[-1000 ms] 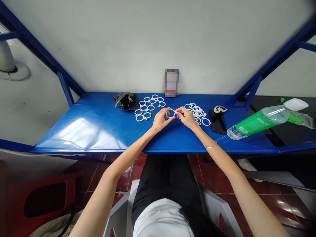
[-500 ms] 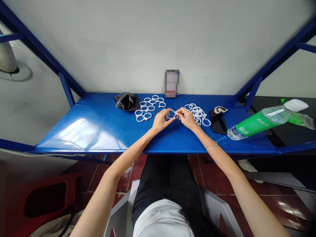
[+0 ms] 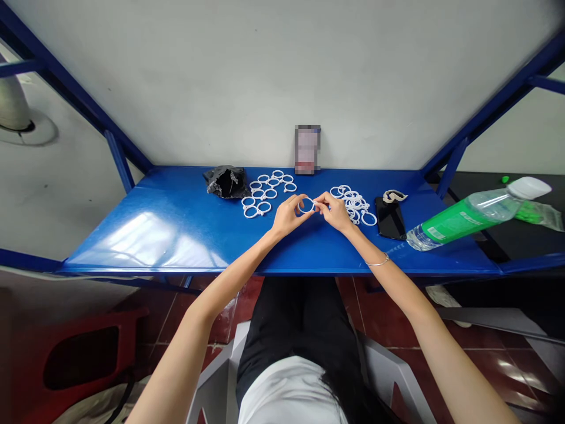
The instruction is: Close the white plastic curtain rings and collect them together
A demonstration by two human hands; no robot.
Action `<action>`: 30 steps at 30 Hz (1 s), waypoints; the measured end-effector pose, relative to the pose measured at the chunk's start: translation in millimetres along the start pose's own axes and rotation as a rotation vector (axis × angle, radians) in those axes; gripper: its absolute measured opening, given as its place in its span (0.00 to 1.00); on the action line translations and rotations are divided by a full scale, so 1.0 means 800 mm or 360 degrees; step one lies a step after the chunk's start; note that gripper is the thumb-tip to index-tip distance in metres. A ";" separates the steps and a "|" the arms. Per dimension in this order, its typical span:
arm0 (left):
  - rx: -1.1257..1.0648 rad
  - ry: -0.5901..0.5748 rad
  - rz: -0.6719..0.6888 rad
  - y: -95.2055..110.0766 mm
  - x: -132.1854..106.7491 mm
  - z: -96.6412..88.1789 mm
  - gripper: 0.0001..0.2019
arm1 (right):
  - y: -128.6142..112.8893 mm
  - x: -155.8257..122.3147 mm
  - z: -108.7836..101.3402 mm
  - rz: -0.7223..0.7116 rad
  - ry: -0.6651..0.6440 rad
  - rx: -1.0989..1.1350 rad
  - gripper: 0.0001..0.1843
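A white ring [image 3: 305,212] sits near frame centre between both hands; the left hand [image 3: 288,217] curls its grip around the left side; the right hand [image 3: 334,211] pinches the right edge, fingertips nearly together.

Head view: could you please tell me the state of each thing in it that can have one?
Left hand, closed on the ring
Right hand, pinching the ring's edge
Ring, held by both hands
Left rings, laid out flat
Right rings, heaped, overlapping
Bag, crumpled, mouth open
Bottle, capped, standing
Flat phone, screen dark
Propped phone, upright, picture blurred
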State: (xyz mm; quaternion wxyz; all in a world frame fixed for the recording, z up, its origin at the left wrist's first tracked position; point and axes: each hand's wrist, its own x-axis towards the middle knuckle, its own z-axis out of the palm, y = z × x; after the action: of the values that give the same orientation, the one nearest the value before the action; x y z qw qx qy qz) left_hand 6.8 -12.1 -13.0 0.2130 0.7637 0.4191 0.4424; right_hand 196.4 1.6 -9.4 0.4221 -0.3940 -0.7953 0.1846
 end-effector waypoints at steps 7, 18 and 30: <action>0.0029 -0.0012 -0.0043 0.002 0.000 0.000 0.21 | -0.003 0.000 -0.001 0.0018 0.0003 0.0009 0.14; -0.0041 0.0066 -0.0060 0.002 0.000 0.002 0.22 | -0.007 -0.001 -0.002 0.0009 -0.0007 -0.0013 0.16; -0.0117 0.0037 -0.0099 0.014 0.000 -0.001 0.24 | -0.007 -0.001 -0.003 -0.0096 0.0059 0.0009 0.12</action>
State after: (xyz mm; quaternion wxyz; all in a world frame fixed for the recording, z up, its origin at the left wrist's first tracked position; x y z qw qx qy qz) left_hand 11.1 -18.1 -4.7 0.2497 0.7367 0.4286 0.4596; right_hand 195.9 -2.5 -5.2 0.4433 -0.3719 -0.7983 0.1668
